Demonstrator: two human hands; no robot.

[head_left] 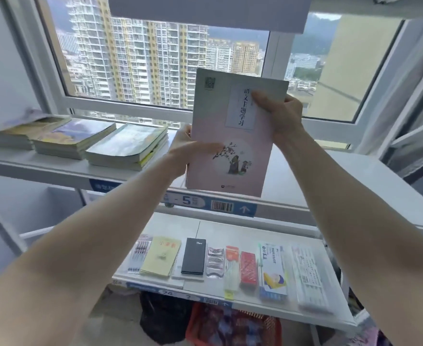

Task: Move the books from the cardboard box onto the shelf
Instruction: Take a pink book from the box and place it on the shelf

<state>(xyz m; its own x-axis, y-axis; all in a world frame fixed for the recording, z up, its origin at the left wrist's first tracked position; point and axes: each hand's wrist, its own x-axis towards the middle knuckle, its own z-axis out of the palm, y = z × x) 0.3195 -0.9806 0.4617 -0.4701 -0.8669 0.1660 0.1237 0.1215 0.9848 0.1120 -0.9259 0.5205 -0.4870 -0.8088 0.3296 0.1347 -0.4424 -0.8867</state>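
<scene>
I hold a pale pink and green book [233, 151] upright in the air above the white upper shelf [355, 176], its cover facing me. My left hand [185, 151] grips its lower left edge, thumb across the cover. My right hand [280, 113] grips its upper right edge, thumb on the title panel. Three stacks of books lie flat on the left part of the same shelf: one at the far left [13, 132], one in the middle [73, 137], one nearest the held book [128, 146]. The cardboard box is out of view.
Behind the shelf is a window [140, 58] with tower blocks outside. A lower shelf [230, 228] carries pens, a yellow notebook [160, 255], a black diary [193, 255] and several packets. Below it sit a black bag [163, 318] and a red basket [235, 325].
</scene>
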